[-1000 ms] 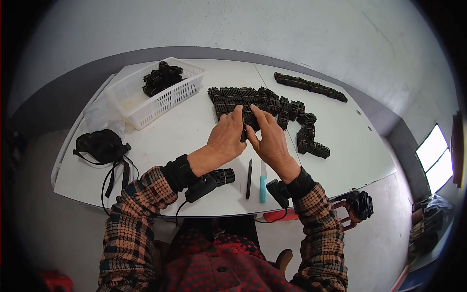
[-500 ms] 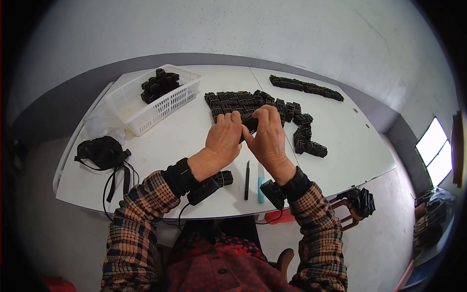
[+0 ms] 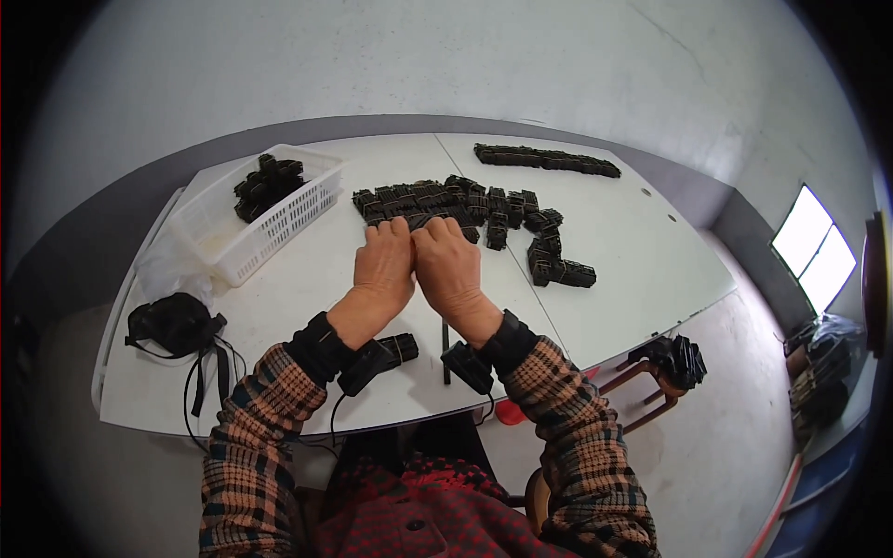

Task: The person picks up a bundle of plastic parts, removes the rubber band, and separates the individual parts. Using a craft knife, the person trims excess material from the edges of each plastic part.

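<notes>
My left hand (image 3: 383, 270) and my right hand (image 3: 450, 270) meet over the table, thumbs side by side and fingers curled inward. Between them is a black bundle, seen in the earlier head view and now almost wholly covered by the fingers. Just beyond the knuckles lies a pile of black bundles (image 3: 395, 200) tied with thin bands. More bundles trail off to the right (image 3: 563, 272). By my left wrist rests another black bundle (image 3: 404, 347). A thin black stick (image 3: 446, 363) lies beside my right wrist.
A white plastic basket (image 3: 244, 272) with black bundles (image 3: 270, 184) stands at the left. Near it are a clear plastic bag (image 3: 167, 272) and a black strapped item (image 3: 174, 322). A long black row (image 3: 549, 160) lies far right. A stool holding black pieces (image 3: 677, 361) stands beyond the right edge.
Both hands have drawn together and shifted left in the picture, hiding the bundle between them. My right wrist now covers the blue-handled tool. The whole view has shifted a little.
</notes>
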A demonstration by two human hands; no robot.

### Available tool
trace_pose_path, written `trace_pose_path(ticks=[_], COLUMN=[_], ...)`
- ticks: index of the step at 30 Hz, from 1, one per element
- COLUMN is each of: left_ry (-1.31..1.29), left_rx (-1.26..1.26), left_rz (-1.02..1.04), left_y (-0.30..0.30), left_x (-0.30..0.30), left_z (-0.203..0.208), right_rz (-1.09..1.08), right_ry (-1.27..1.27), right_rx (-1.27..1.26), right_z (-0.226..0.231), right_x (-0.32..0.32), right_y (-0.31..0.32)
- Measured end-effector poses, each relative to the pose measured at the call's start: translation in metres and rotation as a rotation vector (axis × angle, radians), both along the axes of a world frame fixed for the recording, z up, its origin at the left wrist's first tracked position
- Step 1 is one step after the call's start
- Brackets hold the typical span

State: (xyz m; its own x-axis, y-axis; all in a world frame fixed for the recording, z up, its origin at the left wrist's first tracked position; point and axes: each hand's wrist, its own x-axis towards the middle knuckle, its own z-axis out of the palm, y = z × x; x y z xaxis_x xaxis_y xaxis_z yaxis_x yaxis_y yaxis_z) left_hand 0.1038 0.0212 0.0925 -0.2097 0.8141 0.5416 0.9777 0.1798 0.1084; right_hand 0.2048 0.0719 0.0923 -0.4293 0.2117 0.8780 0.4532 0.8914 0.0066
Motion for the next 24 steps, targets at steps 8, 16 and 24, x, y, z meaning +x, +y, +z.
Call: trace_pose_path(ticks=[8,16,24], left_ry=[-0.043,-0.071,-0.044], left_rx=[-0.045,0.015,0.126], left_rz=[-0.007,-0.023,-0.067], left_y=[0.0,0.005,-0.001], left_x=[0.002,0.0,-0.001], left_z=[-0.001,-0.006,-0.005], right_rz=[0.044,0.068,0.349], right_ry=[-0.018,-0.012,0.248], right_rx=[-0.048,-0.045,-0.353], right_z=[-0.013,-0.015,-0.012], right_x=[0.003,0.005,0.009], right_y=[0.007,0.011,0.026])
